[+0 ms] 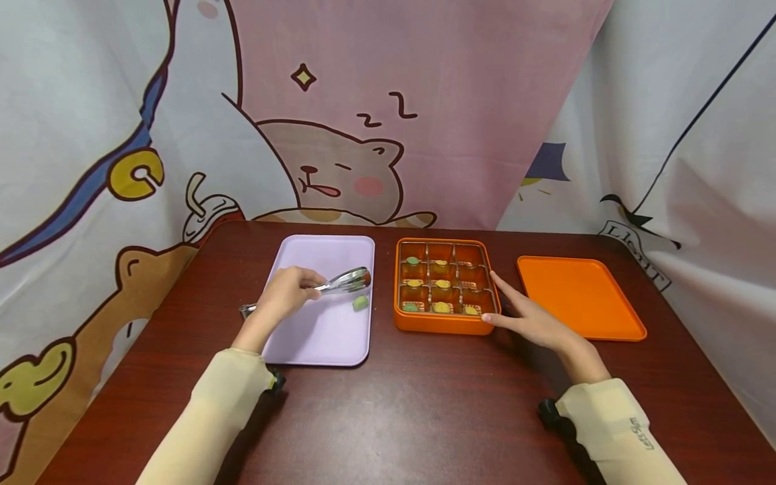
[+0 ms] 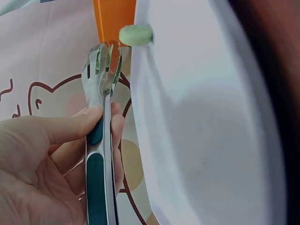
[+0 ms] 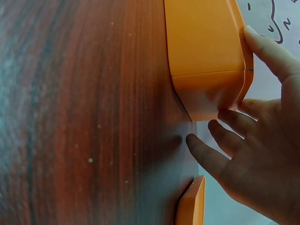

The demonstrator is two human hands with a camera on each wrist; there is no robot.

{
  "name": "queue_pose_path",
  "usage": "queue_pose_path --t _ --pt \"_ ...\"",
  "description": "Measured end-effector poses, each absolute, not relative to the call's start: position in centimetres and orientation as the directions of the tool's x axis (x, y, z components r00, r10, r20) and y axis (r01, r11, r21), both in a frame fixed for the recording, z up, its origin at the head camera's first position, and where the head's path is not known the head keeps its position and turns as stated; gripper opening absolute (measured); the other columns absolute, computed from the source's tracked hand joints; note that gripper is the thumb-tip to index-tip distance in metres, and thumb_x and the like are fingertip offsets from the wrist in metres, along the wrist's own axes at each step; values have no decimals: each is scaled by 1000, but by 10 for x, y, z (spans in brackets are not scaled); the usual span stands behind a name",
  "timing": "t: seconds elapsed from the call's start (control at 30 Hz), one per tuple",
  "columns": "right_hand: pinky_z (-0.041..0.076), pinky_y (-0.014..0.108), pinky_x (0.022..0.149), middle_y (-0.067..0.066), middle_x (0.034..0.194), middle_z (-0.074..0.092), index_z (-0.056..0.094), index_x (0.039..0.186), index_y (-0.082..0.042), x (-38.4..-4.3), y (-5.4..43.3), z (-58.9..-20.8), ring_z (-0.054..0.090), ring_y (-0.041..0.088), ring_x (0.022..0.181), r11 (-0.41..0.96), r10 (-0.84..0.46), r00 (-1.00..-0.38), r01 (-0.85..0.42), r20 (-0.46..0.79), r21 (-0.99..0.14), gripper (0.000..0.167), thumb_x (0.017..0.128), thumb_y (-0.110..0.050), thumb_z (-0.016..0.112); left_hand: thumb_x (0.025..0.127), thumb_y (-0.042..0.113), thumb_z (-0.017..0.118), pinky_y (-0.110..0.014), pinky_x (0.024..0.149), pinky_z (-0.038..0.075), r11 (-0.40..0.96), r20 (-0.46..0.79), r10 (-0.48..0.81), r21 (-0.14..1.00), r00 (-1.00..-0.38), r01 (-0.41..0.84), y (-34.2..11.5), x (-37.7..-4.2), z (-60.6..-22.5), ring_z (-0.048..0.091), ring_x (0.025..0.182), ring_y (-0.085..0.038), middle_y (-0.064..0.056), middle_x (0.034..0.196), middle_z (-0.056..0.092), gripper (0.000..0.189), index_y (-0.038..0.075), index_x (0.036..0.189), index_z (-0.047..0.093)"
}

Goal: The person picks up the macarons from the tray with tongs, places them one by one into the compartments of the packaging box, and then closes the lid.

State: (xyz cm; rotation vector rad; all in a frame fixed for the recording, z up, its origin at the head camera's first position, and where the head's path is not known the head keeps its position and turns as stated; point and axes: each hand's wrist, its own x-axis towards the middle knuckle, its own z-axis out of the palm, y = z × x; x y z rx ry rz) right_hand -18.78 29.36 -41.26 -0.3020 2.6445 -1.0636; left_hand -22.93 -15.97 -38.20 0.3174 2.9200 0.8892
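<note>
My left hand (image 1: 289,291) grips metal tongs (image 1: 344,281) with dark green handle inlays, held over the lilac tray (image 1: 315,343). The tongs' slotted heads point right; whether anything sits between them I cannot tell. Just below the heads, a small pale green piece (image 1: 360,303) lies on the tray, apart from the tongs. To the right stands an orange box (image 1: 445,325) with a clear divided insert, several compartments holding green or yellow pieces. At the box's right side is my right hand (image 1: 533,319), fingers spread, thumb touching the near corner and fingertips against the side wall.
An orange lid-like tray (image 1: 578,296) lies flat to the right of the box. Everything rests on a dark red-brown wooden table (image 1: 388,417). Behind it hangs a printed cloth (image 1: 461,101) with cartoon animals.
</note>
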Motion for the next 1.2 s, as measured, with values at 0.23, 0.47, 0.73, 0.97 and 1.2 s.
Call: queue_pose_path --t 0.23,0.47,0.73,0.97,1.2 --pt "12 77 111 17 169 3 0 162 -22 -189 294 -414 7 51 151 702 -293 -940 -89 -173 -706 92 96 -41 62 88 11 73 -31 73 47 815 10 221 547 -975 191 -150 -231 -376 69 92 -21 -7 104 78 24 11 111 77" --pt "11 77 111 16 169 3 0 162 -22 -189 294 -414 7 50 151 699 -297 -940 -95 -167 -708 92 96 -42 62 87 11 73 -38 79 49 792 54 252 563 -966 238 -136 -234 -369 70 99 -25 -7 104 78 26 11 113 76" --pt "12 76 111 17 169 3 1 162 -21 -189 294 -412 7 50 151 705 -299 -940 -100 -166 -702 93 96 -43 62 88 10 72 -46 93 49 759 79 285 590 -955 275 -114 -239 -361 71 105 -26 -8 106 77 26 9 114 76" --pt "12 76 111 16 169 3 1 162 -21 -188 294 -413 8 50 151 698 -306 -939 -109 -158 -707 92 96 -42 62 88 11 73 -44 92 51 735 86 311 611 -947 296 -89 -244 -356 72 103 -23 -7 107 78 26 11 114 76" --pt "12 76 111 16 169 3 1 162 -21 -188 294 -413 8 50 151 701 -302 -939 -104 -161 -706 92 96 -42 62 89 11 72 -41 94 50 725 91 336 610 -937 320 -62 -250 -355 71 103 -21 -4 107 78 25 14 114 76"
